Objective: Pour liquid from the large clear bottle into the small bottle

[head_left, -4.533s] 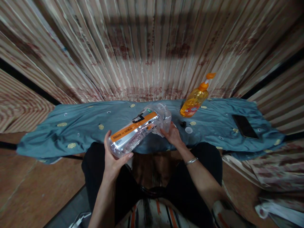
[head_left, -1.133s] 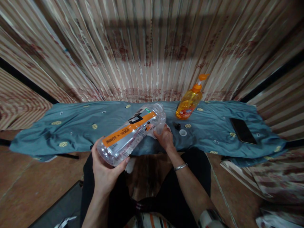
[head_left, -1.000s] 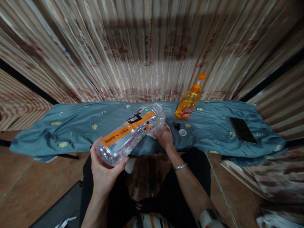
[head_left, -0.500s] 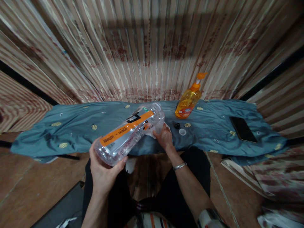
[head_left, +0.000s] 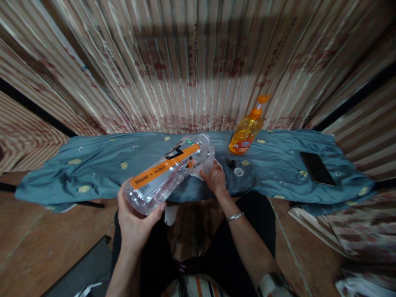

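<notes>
Pleated striped curtain fabric [head_left: 185, 70] is hung behind a teal cloth with gold motifs [head_left: 93, 165]. A clear plastic bottle with an orange label band [head_left: 167, 175] is cradled at its wide end by the left hand [head_left: 136, 233], fingers curled around it, and is held tilted above the cloth's near edge. Its far end is met by the right hand [head_left: 215, 180], half-curled beside a crumpled white scrap [head_left: 198, 174]; whether it grips or only steadies cannot be told. Just in front of an amber pump bottle [head_left: 246, 136] lie a small black cap [head_left: 232, 163] and a small white disc [head_left: 238, 172], with a black smartphone [head_left: 317, 173] well right of it. Should the left hand's hold loosen, the light bottle could drop and scatter those small pieces.
</notes>
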`<state>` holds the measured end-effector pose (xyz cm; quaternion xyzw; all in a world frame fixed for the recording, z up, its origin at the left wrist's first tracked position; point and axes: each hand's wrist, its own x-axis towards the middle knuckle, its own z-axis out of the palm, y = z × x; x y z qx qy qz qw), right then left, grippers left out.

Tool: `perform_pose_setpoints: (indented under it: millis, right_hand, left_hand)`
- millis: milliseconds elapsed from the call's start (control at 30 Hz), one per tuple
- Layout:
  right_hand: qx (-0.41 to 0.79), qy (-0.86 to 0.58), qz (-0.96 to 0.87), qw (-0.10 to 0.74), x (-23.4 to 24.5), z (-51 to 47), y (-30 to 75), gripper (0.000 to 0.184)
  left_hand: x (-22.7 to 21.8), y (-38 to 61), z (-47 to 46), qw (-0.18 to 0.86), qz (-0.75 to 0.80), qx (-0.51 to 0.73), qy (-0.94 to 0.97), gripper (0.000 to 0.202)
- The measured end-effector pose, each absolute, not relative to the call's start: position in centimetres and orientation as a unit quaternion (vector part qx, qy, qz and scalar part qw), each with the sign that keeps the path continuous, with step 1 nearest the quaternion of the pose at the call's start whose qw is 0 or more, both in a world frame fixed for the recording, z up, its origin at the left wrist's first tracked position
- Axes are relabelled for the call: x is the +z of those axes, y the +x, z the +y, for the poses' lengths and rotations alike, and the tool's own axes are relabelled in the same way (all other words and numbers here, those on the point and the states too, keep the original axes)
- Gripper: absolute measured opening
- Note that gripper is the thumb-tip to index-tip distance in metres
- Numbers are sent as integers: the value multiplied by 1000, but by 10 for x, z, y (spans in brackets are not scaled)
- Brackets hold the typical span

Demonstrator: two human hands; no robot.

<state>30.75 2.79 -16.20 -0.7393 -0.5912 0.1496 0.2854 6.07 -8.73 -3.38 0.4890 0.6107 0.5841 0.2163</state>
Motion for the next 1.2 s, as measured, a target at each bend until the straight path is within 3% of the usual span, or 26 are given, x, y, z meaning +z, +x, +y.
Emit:
perform_pose_setpoints:
  millis: [1200]
  right_hand:
    - [143,-749,-594,256,-153,26,305,64]
  left_hand:
    - [-25,63,-87,215,603,576,508,98]
